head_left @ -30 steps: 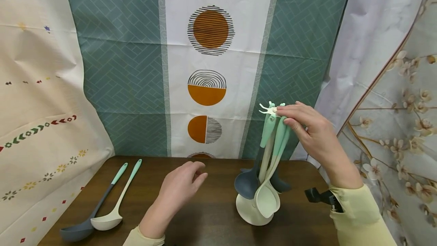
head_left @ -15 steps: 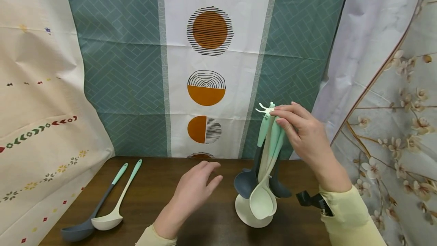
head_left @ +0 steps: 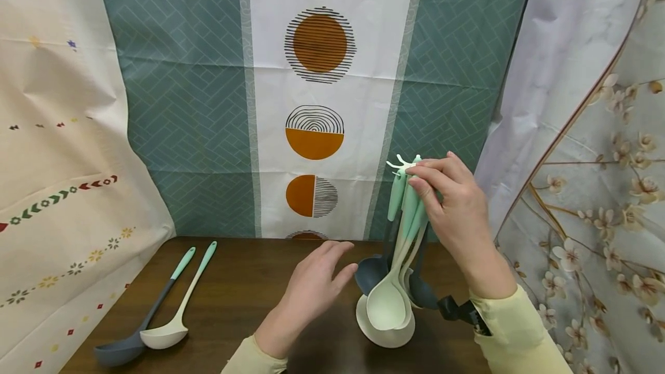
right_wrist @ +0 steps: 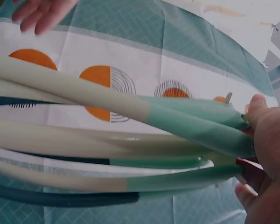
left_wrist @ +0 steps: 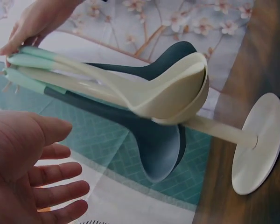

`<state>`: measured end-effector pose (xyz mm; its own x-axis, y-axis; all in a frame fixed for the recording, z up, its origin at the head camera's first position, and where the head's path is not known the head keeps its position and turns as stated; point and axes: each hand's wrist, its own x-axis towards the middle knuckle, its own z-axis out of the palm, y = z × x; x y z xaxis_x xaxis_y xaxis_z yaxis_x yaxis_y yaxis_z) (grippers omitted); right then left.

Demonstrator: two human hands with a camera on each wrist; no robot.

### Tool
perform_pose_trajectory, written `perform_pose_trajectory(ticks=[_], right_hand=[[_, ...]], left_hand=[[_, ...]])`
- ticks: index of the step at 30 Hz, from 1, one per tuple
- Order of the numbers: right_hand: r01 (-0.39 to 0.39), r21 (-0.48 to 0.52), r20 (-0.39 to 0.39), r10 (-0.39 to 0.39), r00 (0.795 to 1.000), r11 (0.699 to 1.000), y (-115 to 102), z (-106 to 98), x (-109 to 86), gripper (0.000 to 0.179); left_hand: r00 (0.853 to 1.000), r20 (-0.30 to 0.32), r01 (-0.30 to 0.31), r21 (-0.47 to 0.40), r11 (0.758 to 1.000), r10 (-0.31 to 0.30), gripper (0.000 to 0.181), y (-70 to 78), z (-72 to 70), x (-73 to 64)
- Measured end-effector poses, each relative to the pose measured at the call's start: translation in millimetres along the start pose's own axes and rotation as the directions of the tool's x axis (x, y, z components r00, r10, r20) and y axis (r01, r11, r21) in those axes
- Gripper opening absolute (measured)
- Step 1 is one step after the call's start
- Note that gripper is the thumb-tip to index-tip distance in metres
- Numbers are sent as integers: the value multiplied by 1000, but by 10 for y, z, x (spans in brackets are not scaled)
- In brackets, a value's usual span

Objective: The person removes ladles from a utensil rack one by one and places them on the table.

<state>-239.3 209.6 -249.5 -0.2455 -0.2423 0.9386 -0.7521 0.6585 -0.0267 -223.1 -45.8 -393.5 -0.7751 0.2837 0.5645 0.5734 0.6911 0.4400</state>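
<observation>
A cream utensil stand (head_left: 385, 339) with a round base and hooked top holds several hanging ladles with mint-green handles. A cream ladle (head_left: 386, 303) faces front, overlapping another cream one. Dark blue-grey ladles (head_left: 369, 273) hang beside and behind. My right hand (head_left: 459, 212) pinches the stand's top among the handle ends; its fingers partly hide the hooks. To the left of the stand is my left hand (head_left: 317, 281), fingers loosely extended and holding nothing. In the left wrist view the left hand (left_wrist: 32, 163) is apart from the ladles.
On the table's left side lie a dark ladle (head_left: 122, 351) and a cream ladle (head_left: 165, 336), bowls toward me. The brown wooden table (head_left: 249, 281) ends at a patterned cloth backdrop (head_left: 208, 103). Cloths also hang on the left and right.
The stand's ladles have turned, the front cream ladle swinging leftward and another showing behind it. My right hand has shifted slightly left with the top. My left hand has moved right, closer to the stand.
</observation>
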Motion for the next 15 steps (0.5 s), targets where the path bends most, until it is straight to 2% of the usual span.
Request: perform_pose_trajectory(ticks=[6,15], right_hand=[[-22,-51,-7,21,1000,998,-45,14,-13,18],[-25,-59,-21,23,999,998,-59,42,-20,17]], left_hand=[[1000,23,16,-83,996,-14,43,71,85,107],[1000,9,13,-132,991,-12,42,170,165,233]])
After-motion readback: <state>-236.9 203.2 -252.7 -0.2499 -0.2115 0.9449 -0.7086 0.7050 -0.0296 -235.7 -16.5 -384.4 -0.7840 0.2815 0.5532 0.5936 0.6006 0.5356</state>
